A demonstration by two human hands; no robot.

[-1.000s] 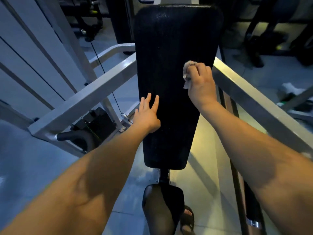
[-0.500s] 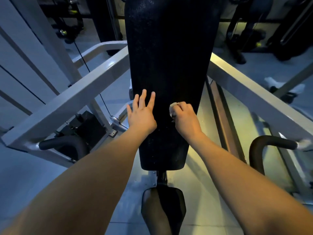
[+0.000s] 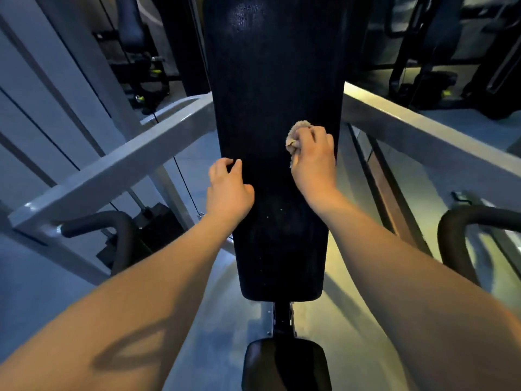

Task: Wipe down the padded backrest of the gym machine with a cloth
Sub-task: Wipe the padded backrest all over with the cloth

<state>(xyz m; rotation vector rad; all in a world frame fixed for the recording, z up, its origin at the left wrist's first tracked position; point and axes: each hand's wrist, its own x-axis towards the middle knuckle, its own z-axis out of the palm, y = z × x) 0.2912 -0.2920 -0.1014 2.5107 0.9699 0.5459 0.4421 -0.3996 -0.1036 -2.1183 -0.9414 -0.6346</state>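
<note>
A long black padded backrest (image 3: 276, 108) is running up the middle of the view, with the pale grey frame (image 3: 118, 170) of a gym machine slanting away on both sides. A black seat pad (image 3: 284, 365) is sitting just below it. The person's left hand (image 3: 228, 187) is resting at the backrest's left edge, fingers curling onto the padding. The right hand (image 3: 313, 162) is gripping a crumpled pale cloth (image 3: 297, 134), pressing it against the backrest's right side.

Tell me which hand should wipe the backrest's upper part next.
Right. The right hand grips the cloth against the backrest, below its upper part; the left hand rests at the left edge, holding no cloth.
</note>
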